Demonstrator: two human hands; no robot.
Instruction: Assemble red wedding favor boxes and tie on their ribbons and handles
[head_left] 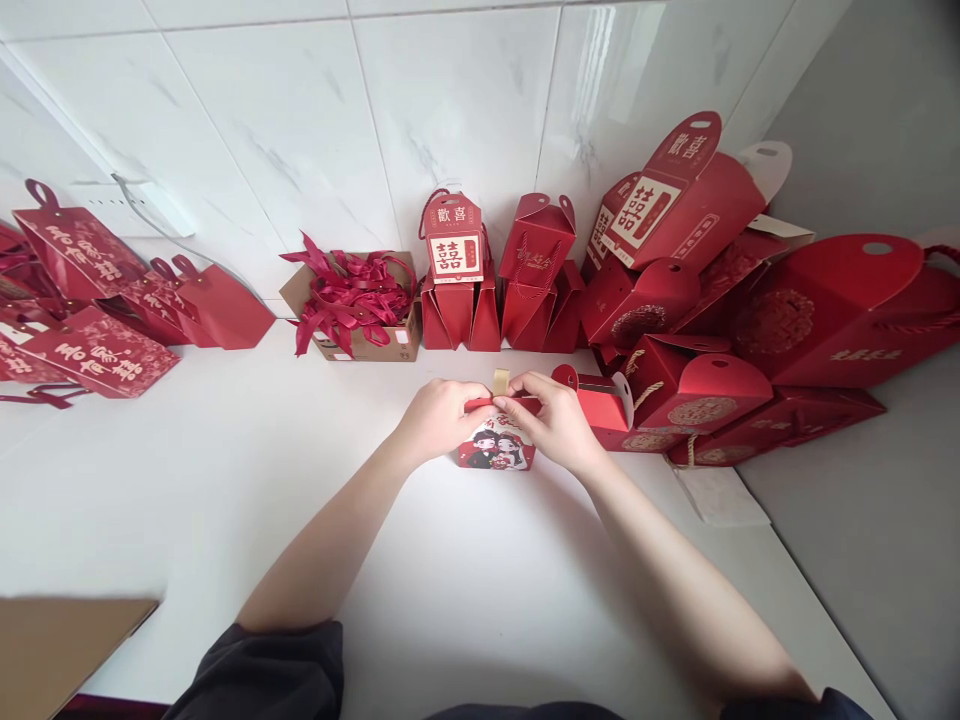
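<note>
A small red gift box (495, 452) printed with a cartoon bride and groom stands upright on the white table in front of me. My left hand (450, 415) pinches its top edge from the left side. From the right, my right hand (551, 415) has its fingers closed on the same top edge, its thumb near the middle. Between the two hands a gold ribbon loop (501, 381) sticks up from the box top. The hands partly cover the upper part of the box.
A cardboard box (375, 343) of dark red ribbons (356, 295) stands by the tiled wall. Red gift boxes (461, 240) line the back, and more red boxes (817, 310) pile up at right. Several red bags (105, 350) lie at left. A cardboard sheet (67, 645) is at lower left.
</note>
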